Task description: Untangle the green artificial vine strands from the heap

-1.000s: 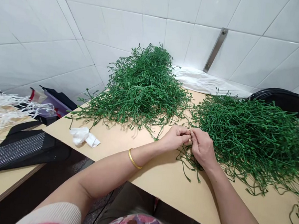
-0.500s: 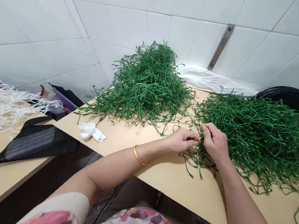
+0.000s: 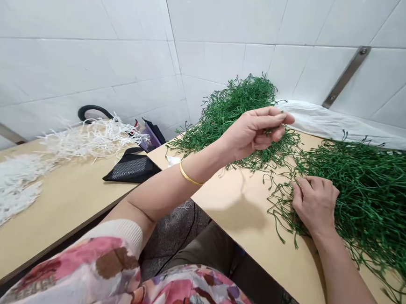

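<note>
- Green wiry strands [image 3: 378,203] lie heaped on the pale table [image 3: 240,211], beside a second heap [image 3: 234,107].
- My right hand [image 3: 314,203], half open, presses lightly on them, which limits tangling.
- My left hand [image 3: 255,132] is raised, fingers curled; I cannot tell whether it holds a strand.

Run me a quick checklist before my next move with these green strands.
Left hand, fingers gripping a strand: cannot tell.
Right hand on the right pile of green strands: ok.
Gold bangle clear of the strands: ok.
Back pile of green strands separate from the right pile: cannot tell, the left hand blocks part of the view.
White shredded strands on the other table, away from the green: ok.
</note>
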Motion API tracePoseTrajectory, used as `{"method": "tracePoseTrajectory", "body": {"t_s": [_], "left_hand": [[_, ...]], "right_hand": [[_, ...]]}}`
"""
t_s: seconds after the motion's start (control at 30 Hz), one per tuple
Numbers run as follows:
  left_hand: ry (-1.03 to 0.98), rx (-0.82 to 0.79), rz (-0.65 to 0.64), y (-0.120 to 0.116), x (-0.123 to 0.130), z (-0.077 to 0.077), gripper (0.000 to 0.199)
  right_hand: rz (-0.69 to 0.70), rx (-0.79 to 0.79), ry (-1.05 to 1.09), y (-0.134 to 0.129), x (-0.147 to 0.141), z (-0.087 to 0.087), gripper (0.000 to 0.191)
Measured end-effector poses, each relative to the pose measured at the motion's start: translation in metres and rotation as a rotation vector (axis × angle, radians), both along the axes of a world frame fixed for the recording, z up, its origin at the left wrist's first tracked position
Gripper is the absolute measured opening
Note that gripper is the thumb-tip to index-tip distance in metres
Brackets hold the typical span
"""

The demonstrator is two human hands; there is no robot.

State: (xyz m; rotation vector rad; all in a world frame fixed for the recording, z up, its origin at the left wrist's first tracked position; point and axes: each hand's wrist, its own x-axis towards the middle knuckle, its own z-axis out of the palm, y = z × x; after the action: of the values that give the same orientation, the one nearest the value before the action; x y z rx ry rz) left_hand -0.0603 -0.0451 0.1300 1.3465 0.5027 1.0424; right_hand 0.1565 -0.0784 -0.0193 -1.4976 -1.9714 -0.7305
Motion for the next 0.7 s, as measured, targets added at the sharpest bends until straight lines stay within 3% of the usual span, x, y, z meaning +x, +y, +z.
{"method": "tracePoseTrajectory", "body": {"t_s": [0.3, 0.5, 0.63, 0.7], "left_hand": [[-0.137, -0.179, 0.02, -0.016, -0.022, 0.026, 0.036], [-0.184, -0.261, -0.057, -0.014, -0.021, 0.016, 0.043], [-0.241, -0.28, -0.125, -0.013, -0.009, 0.008, 0.044], [-0.271, -0.287, -0.15, -0.013, 0.0, 0.001, 0.045]], "right_hand": [[0.088, 0.006, 0.003, -0.006, -0.008, 0.004, 0.02], [0.222, -0.112, -0.02, -0.012, -0.021, 0.007, 0.023], [0.358, -0.204, -0.081, -0.019, -0.038, 0.01, 0.035], [0.362, -0.188, -0.079, -0.022, -0.044, 0.012, 0.04]]}}
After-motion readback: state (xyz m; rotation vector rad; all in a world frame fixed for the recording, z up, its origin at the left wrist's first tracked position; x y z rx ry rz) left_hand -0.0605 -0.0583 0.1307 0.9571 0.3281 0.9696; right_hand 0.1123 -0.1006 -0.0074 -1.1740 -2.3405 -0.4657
